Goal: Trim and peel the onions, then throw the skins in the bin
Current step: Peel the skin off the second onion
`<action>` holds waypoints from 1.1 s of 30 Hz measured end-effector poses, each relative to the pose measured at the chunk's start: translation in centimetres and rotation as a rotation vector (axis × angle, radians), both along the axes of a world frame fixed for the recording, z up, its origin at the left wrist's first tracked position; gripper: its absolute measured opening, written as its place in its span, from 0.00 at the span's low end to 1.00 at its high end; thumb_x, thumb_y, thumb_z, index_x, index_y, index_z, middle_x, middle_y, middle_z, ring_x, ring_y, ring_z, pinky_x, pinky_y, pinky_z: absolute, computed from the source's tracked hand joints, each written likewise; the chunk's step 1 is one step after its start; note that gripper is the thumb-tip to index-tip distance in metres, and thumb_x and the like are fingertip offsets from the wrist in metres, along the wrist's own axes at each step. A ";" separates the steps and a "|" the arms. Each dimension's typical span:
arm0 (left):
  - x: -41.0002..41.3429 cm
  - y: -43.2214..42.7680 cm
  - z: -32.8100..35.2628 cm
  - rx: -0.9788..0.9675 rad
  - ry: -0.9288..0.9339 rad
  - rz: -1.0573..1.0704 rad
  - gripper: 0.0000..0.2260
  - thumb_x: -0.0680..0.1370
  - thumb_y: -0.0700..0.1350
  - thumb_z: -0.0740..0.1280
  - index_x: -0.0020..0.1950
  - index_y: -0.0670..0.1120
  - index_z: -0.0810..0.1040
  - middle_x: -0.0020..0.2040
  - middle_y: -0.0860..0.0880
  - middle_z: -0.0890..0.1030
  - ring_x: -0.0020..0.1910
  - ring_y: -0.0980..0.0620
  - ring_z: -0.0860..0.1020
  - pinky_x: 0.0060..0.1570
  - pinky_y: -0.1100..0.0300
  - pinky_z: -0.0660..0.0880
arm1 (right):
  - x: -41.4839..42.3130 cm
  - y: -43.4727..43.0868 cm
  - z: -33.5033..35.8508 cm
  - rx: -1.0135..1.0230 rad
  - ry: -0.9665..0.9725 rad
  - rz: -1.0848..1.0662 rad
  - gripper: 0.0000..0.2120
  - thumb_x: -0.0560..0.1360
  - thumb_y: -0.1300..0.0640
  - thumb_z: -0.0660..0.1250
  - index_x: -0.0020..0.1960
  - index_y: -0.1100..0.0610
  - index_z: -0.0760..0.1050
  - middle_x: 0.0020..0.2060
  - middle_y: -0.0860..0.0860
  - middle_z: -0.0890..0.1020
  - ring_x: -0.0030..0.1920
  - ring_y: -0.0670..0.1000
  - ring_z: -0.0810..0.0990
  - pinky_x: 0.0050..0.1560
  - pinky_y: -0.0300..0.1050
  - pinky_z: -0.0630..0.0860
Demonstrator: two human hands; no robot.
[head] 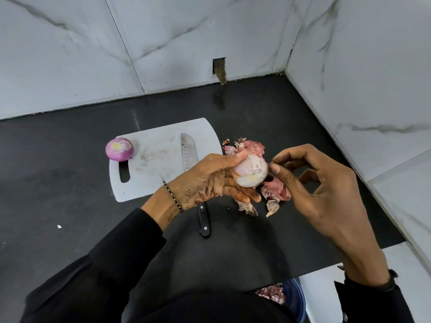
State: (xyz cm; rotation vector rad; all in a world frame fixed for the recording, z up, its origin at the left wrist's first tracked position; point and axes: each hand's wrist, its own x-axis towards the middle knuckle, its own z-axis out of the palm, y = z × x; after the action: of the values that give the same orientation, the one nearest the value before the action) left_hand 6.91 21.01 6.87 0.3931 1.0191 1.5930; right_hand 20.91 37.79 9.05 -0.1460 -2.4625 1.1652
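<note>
My left hand (210, 178) grips a pale, mostly peeled onion (251, 172) above the black counter, thumb on top and fingers underneath. My right hand (312, 180) is just right of the onion, thumb and forefinger pinched together at its side on a tiny bit of skin. A second peeled purple onion (119, 149) sits at the left corner of the white cutting board (158, 159). Loose onion skins (276, 191) lie on the counter under and behind my hands. A knife (189, 150) lies across the board, its black handle (204, 221) hanging off the near edge.
The black counter (70, 183) is boxed in by marble-look walls at the back and right. Below the counter's front edge, a blue bin (296, 299) holds onion skins (271, 294). My dark sleeves fill the lower part of the view.
</note>
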 end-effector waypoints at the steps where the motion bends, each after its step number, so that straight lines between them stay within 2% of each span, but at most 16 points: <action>1: 0.1 0.0 0.0 0.001 -0.002 -0.008 0.23 0.70 0.56 0.72 0.54 0.38 0.83 0.46 0.36 0.83 0.43 0.40 0.84 0.41 0.56 0.82 | 0.0 -0.1 0.0 0.020 0.011 0.000 0.07 0.77 0.59 0.72 0.55 0.54 0.82 0.48 0.44 0.83 0.50 0.45 0.82 0.41 0.31 0.74; 5: 0.1 0.0 0.0 0.003 -0.026 -0.012 0.22 0.70 0.57 0.74 0.54 0.41 0.84 0.47 0.38 0.84 0.44 0.41 0.84 0.42 0.56 0.82 | 0.1 -0.6 0.0 0.062 0.046 -0.081 0.09 0.80 0.56 0.69 0.58 0.54 0.82 0.48 0.44 0.84 0.49 0.44 0.82 0.41 0.34 0.75; 8: -0.1 -0.2 -0.2 0.030 -0.100 0.000 0.22 0.69 0.55 0.75 0.56 0.43 0.84 0.51 0.38 0.83 0.48 0.40 0.84 0.47 0.53 0.82 | 0.0 -0.4 -0.5 0.086 0.031 -0.179 0.08 0.79 0.54 0.68 0.57 0.52 0.82 0.46 0.43 0.83 0.47 0.42 0.81 0.44 0.30 0.75; 11: -0.4 -0.3 -0.5 0.053 -0.194 0.022 0.29 0.70 0.51 0.76 0.65 0.40 0.75 0.58 0.34 0.80 0.54 0.36 0.81 0.54 0.48 0.80 | 0.0 -0.2 -0.9 0.104 -0.020 -0.219 0.09 0.77 0.50 0.68 0.55 0.49 0.82 0.46 0.42 0.83 0.47 0.40 0.81 0.45 0.30 0.76; 13: -0.6 -0.4 -0.5 0.064 -0.222 0.026 0.32 0.71 0.50 0.76 0.69 0.38 0.69 0.61 0.32 0.78 0.59 0.34 0.79 0.59 0.46 0.78 | -0.1 -0.4 -1.0 0.106 -0.032 -0.205 0.08 0.76 0.52 0.71 0.55 0.51 0.82 0.47 0.43 0.83 0.48 0.40 0.80 0.45 0.29 0.75; 15: -0.6 -0.3 -0.4 0.066 -0.220 0.020 0.28 0.75 0.50 0.71 0.69 0.38 0.70 0.62 0.31 0.76 0.60 0.33 0.78 0.61 0.45 0.76 | -0.2 -0.5 -1.2 0.111 -0.025 -0.172 0.09 0.75 0.56 0.74 0.55 0.53 0.82 0.48 0.45 0.82 0.49 0.40 0.80 0.46 0.25 0.73; 18: -0.4 0.1 -0.2 0.041 -0.138 0.062 0.18 0.79 0.50 0.62 0.66 0.45 0.75 0.59 0.35 0.80 0.57 0.35 0.80 0.58 0.46 0.78 | -0.4 -0.8 -1.2 0.124 0.012 -0.150 0.08 0.77 0.57 0.72 0.56 0.54 0.83 0.50 0.46 0.82 0.50 0.40 0.80 0.48 0.25 0.72; 20: -0.3 0.3 -0.1 0.037 -0.073 0.080 0.18 0.79 0.51 0.60 0.68 0.48 0.74 0.59 0.37 0.80 0.56 0.35 0.81 0.56 0.46 0.79 | -0.3 -1.0 -0.9 0.127 0.050 -0.121 0.09 0.78 0.57 0.71 0.58 0.54 0.83 0.52 0.46 0.82 0.51 0.40 0.80 0.48 0.26 0.73; 22: -0.2 0.5 -0.1 0.012 -0.021 0.090 0.17 0.80 0.52 0.60 0.65 0.47 0.77 0.57 0.38 0.81 0.55 0.37 0.81 0.58 0.45 0.78 | -0.3 -1.2 -0.5 0.091 0.090 -0.088 0.10 0.78 0.55 0.72 0.58 0.54 0.82 0.51 0.46 0.82 0.50 0.43 0.81 0.46 0.30 0.75; 25: -0.2 0.7 -0.3 -0.002 0.059 0.088 0.18 0.80 0.54 0.59 0.63 0.46 0.78 0.54 0.39 0.81 0.53 0.41 0.82 0.63 0.36 0.72 | -0.5 -1.6 -0.2 0.055 0.104 -0.055 0.13 0.74 0.50 0.76 0.57 0.52 0.83 0.51 0.46 0.82 0.47 0.48 0.82 0.40 0.35 0.77; 27: -0.1 0.9 -0.4 0.015 0.083 0.067 0.18 0.82 0.53 0.57 0.67 0.44 0.74 0.49 0.44 0.81 0.45 0.49 0.82 0.66 0.32 0.66 | -0.8 -1.8 -0.2 0.042 0.109 -0.039 0.15 0.73 0.48 0.76 0.57 0.51 0.82 0.51 0.46 0.80 0.47 0.49 0.81 0.40 0.36 0.77; 29: -0.1 1.1 -0.3 0.039 0.100 0.040 0.19 0.83 0.51 0.55 0.70 0.42 0.70 0.44 0.49 0.80 0.40 0.54 0.79 0.66 0.33 0.64 | -0.9 -1.9 -0.3 0.037 0.118 -0.027 0.15 0.72 0.47 0.76 0.57 0.51 0.81 0.52 0.45 0.79 0.48 0.49 0.81 0.41 0.35 0.76; 30: -0.1 1.2 -0.3 0.043 0.106 0.036 0.19 0.83 0.51 0.55 0.70 0.41 0.69 0.43 0.50 0.79 0.39 0.55 0.78 0.64 0.36 0.66 | -1.0 -2.0 -0.3 0.033 0.119 -0.026 0.15 0.72 0.47 0.76 0.56 0.50 0.80 0.52 0.45 0.79 0.48 0.49 0.80 0.41 0.35 0.76; 33: -0.2 1.2 -0.1 0.018 0.141 0.053 0.20 0.83 0.49 0.56 0.71 0.39 0.68 0.44 0.50 0.79 0.41 0.56 0.78 0.54 0.51 0.74 | -1.1 -2.1 -0.2 -0.008 0.093 -0.032 0.14 0.72 0.47 0.76 0.54 0.48 0.79 0.50 0.43 0.79 0.47 0.50 0.79 0.39 0.34 0.74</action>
State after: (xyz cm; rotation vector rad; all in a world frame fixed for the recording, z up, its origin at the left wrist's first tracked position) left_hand 6.68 22.21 6.76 0.5005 1.1303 1.6407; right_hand 19.82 35.67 8.86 -0.1296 -2.3662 1.1422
